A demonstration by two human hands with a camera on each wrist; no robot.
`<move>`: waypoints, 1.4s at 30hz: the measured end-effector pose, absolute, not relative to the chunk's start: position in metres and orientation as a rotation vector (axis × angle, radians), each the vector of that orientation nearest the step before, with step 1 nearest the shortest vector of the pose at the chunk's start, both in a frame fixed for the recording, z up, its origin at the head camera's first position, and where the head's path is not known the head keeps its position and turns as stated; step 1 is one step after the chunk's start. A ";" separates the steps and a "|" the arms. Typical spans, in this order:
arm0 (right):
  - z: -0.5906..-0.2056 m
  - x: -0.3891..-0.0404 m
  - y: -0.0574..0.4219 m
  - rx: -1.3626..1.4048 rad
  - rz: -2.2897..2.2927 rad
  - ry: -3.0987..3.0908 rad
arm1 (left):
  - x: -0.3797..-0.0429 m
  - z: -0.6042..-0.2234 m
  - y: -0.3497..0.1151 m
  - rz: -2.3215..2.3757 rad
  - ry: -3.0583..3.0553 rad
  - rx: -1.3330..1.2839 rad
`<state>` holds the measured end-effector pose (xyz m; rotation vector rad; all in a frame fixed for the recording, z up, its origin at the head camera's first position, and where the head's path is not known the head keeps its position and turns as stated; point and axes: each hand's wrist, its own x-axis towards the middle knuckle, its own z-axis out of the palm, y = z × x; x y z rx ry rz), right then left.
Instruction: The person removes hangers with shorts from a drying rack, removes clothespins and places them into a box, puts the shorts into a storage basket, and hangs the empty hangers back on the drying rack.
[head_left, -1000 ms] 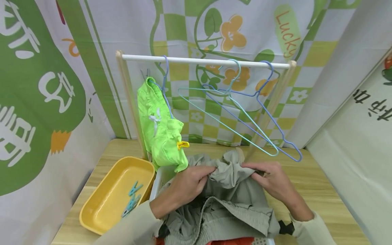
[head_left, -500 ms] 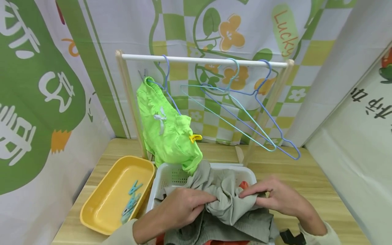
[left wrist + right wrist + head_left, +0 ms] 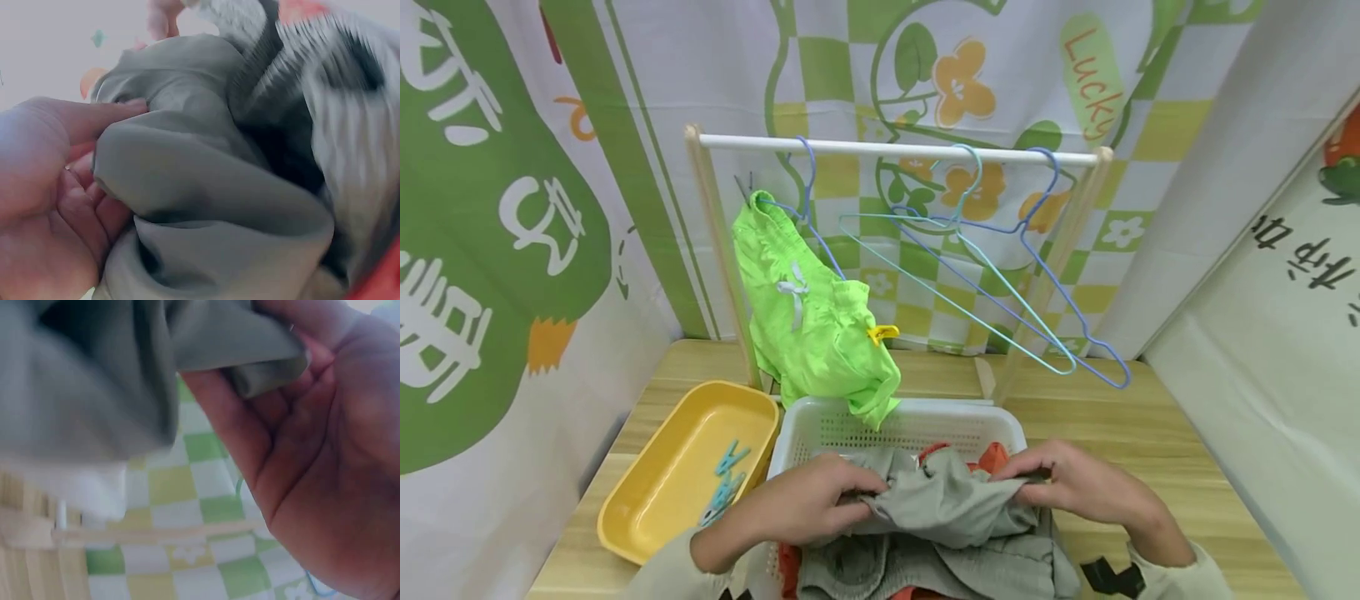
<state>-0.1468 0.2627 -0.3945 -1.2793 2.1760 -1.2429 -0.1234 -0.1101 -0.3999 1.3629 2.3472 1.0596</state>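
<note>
Both hands hold grey-green pants [image 3: 951, 504] with a gathered elastic waistband, bunched over a white basket [image 3: 917, 408]. On the left side, my left hand [image 3: 801, 504] pinches a fold between thumb and fingers. The left wrist view shows that thumb [image 3: 106, 119] lying along the cloth, with the ribbed waistband [image 3: 356, 137] to the right. At the other end, my right hand [image 3: 1075, 487] pinches the edge of the pants. In the right wrist view the cloth [image 3: 231, 337] passes between its thumb and fingers. Red cloth [image 3: 992, 458] shows in the basket behind the pants.
A rack with a white rail [image 3: 895, 150] stands behind the basket. Bright green shorts [image 3: 820, 333] hang at its left with a yellow clip [image 3: 882, 334]. A teal hanger [image 3: 1000, 275] and a blue hanger [image 3: 1075, 308] hang bare. Left, a yellow tray [image 3: 655, 483] holds teal clothespins [image 3: 728, 458].
Both hands have drawn the bunched pants down and toward the body, uncovering the basket's back and the red cloth. The green shorts have swung to the right.
</note>
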 end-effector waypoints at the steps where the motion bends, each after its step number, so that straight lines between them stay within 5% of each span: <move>1: -0.396 -0.148 0.264 -1.236 -1.241 2.213 | -0.127 -0.403 -0.114 1.064 2.357 1.323; 15: -0.425 -0.153 0.265 -1.209 -1.019 2.455 | -0.145 -0.430 -0.147 0.887 2.350 1.079; 30: -0.390 -0.130 0.285 -1.147 -1.034 2.588 | -0.126 -0.404 -0.169 0.721 2.663 1.063; 42: -0.408 -0.128 0.281 -0.958 -1.222 2.088 | -0.120 -0.419 -0.168 0.797 2.406 1.092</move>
